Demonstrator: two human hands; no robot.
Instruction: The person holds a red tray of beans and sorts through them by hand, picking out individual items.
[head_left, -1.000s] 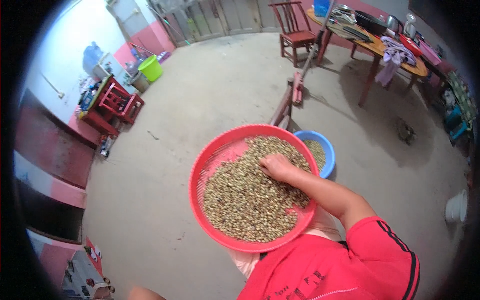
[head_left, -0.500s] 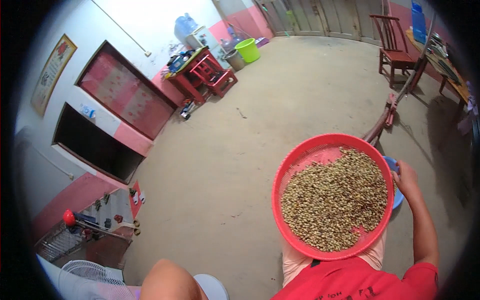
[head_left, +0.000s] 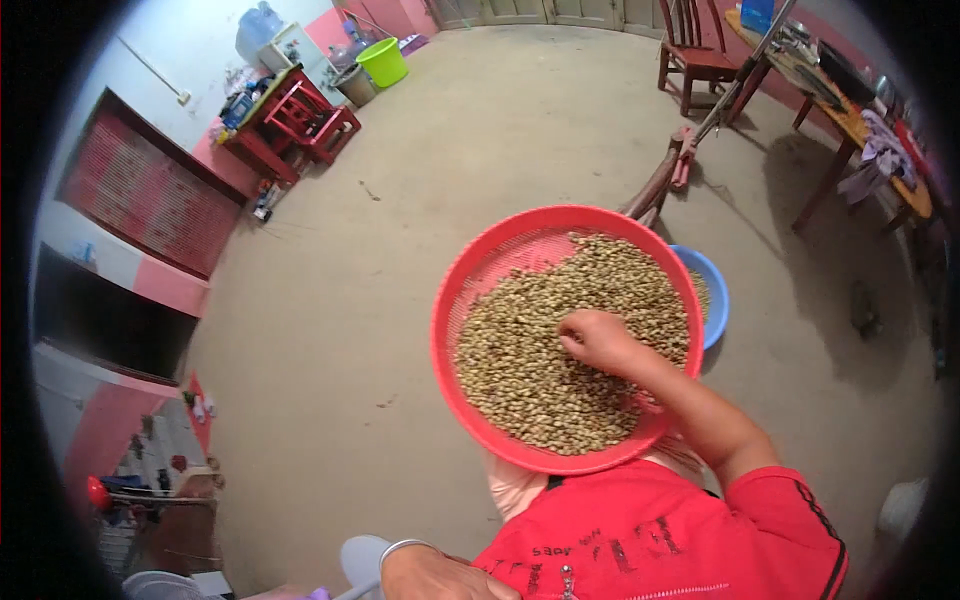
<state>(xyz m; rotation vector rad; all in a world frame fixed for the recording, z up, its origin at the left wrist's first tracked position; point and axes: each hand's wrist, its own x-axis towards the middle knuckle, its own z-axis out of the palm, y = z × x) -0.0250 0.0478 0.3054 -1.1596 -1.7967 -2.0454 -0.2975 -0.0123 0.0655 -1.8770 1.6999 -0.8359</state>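
Note:
A round red mesh sieve [head_left: 452, 408] rests across my lap. Small oval seeds or nuts [head_left: 530, 370], greenish tan with some darker ones, cover most of it; their kind is not clear. From the right, my right hand [head_left: 598, 342] reaches over the rim into the heap, its fingers curled closed and their tips hidden. Just beyond the sieve's right edge, a blue basin [head_left: 716, 300] on the floor holds more of the same pieces. At the lower edge, what looks like my left hand [head_left: 445, 578] shows a silvery bracelet at the wrist; its fingers cannot be made out.
Wooden poles [head_left: 655, 185] lean just beyond the sieve. A wooden chair [head_left: 692, 62] and a cluttered table [head_left: 850, 120] stand at the far right. Far left are a red desk [head_left: 262, 150] and a green bucket [head_left: 383, 63]. A pale stool-like thing [head_left: 362, 553] is by my left hand.
My right hand has left the basin side and come left over the seeds in the sieve. The left wrist with the bracelet now shows at the lower edge. The whole view has shifted.

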